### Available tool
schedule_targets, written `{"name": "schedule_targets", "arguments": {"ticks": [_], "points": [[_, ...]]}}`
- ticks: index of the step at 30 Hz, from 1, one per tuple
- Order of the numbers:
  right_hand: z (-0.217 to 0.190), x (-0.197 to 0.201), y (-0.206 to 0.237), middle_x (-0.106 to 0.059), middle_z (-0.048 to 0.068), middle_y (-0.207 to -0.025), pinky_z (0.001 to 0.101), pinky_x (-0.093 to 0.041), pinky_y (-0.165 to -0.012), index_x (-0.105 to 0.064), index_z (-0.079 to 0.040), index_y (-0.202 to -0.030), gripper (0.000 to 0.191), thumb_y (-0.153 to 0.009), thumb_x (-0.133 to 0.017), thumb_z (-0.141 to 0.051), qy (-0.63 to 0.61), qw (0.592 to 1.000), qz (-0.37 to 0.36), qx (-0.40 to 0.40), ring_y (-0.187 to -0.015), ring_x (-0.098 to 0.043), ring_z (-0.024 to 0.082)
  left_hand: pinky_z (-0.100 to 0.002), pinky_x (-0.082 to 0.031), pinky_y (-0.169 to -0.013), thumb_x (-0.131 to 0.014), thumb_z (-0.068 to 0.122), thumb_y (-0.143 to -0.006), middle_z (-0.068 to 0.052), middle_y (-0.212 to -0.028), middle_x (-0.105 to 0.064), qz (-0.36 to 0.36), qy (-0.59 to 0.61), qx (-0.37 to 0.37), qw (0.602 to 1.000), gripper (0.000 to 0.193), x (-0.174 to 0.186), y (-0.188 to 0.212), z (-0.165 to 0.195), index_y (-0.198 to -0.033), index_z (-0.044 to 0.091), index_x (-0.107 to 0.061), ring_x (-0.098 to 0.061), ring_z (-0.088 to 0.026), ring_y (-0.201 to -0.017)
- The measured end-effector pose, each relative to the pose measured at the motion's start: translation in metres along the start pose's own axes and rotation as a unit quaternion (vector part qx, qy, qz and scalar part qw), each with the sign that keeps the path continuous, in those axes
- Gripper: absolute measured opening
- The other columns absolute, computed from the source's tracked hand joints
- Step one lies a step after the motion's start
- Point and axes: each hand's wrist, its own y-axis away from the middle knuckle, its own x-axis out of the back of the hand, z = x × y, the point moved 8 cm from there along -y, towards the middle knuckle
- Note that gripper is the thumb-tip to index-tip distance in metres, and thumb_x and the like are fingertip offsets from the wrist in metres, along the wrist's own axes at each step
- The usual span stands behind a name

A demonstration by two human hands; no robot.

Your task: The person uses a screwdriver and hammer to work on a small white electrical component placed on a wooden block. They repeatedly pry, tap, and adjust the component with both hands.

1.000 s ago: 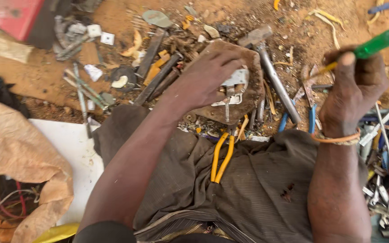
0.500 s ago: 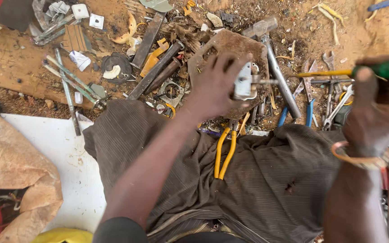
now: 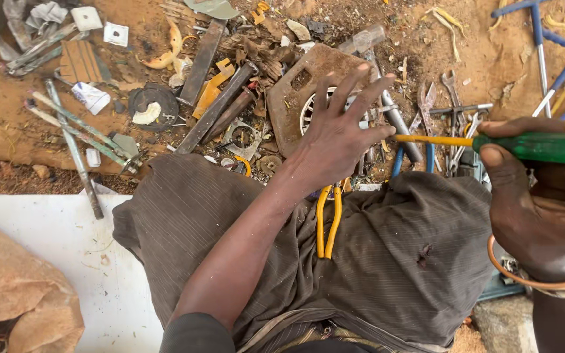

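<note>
- Leftmost, a white board (image 3: pixel 53 255) lies on the dirt floor (image 3: pixel 8 124), with a crumpled brown paper bag (image 3: pixel 14 287) on its near corner; I cannot tell what the bag holds.
- Next, rusty metal bars (image 3: pixel 220 108) lie aslant among scattered scrap.
- Centrally, the left hand (image 3: pixel 335 140) is spread, fingers apart, pressing down on a rusted plate (image 3: pixel 299 98) and a round white part (image 3: pixel 308 111) beneath it.
- Just below, yellow-handled pliers (image 3: pixel 328 219) rest on the lap, handles pointing toward the person.
- Rightward, the right hand (image 3: pixel 541 196) is clamped on a green-handled screwdriver (image 3: pixel 531 147); its long axis runs level, the yellow shaft pointing left at the spread hand, tip just beside it.
</note>
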Motion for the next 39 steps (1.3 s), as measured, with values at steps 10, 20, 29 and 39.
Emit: {"name": "schedule_targets", "arguments": {"ticks": [10,20,29,39], "points": [[0.023,0.000,0.002,-0.069,0.018,-0.116,0.0274,-0.062,-0.092,-0.055,0.008,-0.125,0.019,-0.115,-0.071,0.003,0.048,0.999,-0.003,0.017,-0.105,-0.072,0.021,-0.066,0.001,-0.132,-0.071,0.002,-0.094,-0.006,-0.170,-0.020,0.007,-0.007,0.005,1.000,0.025,-0.004,0.004,-0.005,-0.102,0.025,-0.080,-0.001,-0.033,-0.160],[0.031,0.003,0.004,-0.068,0.019,-0.117,0.0275,-0.066,-0.098,-0.055,0.007,-0.125,0.019,-0.114,-0.070,0.003,0.080,0.993,-0.012,0.085,-0.108,-0.073,0.023,-0.063,-0.005,-0.133,-0.083,0.016,-0.090,-0.006,-0.169,-0.024,0.008,-0.002,0.000,1.000,0.021,0.009,0.005,-0.002,-0.109,0.023,-0.079,-0.008,-0.034,-0.160],[0.035,0.013,-0.019,-0.067,0.022,-0.077,0.0343,-0.050,-0.056,-0.063,0.016,-0.104,0.051,-0.087,-0.089,-0.024,0.232,0.950,-0.080,0.192,-0.064,-0.067,0.025,-0.060,-0.013,-0.136,-0.088,0.026,-0.088,-0.008,-0.167,-0.028,0.019,-0.023,0.012,0.999,0.072,0.008,0.003,-0.004,-0.150,0.035,-0.054,-0.015,-0.032,-0.160],[0.085,-0.011,-0.049,-0.074,0.010,-0.080,0.0392,-0.063,-0.052,-0.068,-0.016,-0.135,0.039,-0.101,-0.061,-0.035,0.429,0.706,-0.474,-0.304,-0.057,-0.070,0.022,-0.061,-0.035,-0.117,-0.094,0.050,-0.068,-0.020,-0.147,-0.046,-0.068,0.036,0.140,0.987,0.114,-0.006,0.003,-0.036,-0.156,0.016,-0.031,-0.047,-0.042,-0.136]]}}
